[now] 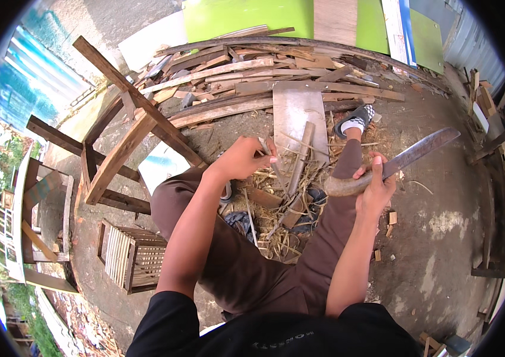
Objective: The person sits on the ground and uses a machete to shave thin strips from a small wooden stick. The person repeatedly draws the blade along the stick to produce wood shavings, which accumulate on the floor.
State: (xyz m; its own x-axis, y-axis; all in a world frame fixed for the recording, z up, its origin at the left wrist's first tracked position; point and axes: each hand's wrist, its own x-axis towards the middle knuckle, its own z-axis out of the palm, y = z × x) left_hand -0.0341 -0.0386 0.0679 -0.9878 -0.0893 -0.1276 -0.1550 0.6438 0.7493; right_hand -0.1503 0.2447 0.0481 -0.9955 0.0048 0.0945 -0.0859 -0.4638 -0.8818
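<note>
The right hand [376, 185] grips a big knife [404, 160] beside the wood scraps [288, 196]; the left hand [241, 157] pinches a thin stick [271, 159] above them

A single head-worn fisheye view looks steeply down from above the seated person's lap, close over both forearms, which enter from the lower edge. It faces forward across the dirt ground [442, 238] toward a pile of scrap planks [264, 71] farther off. Straight edges bow near the dark round rim.
</note>
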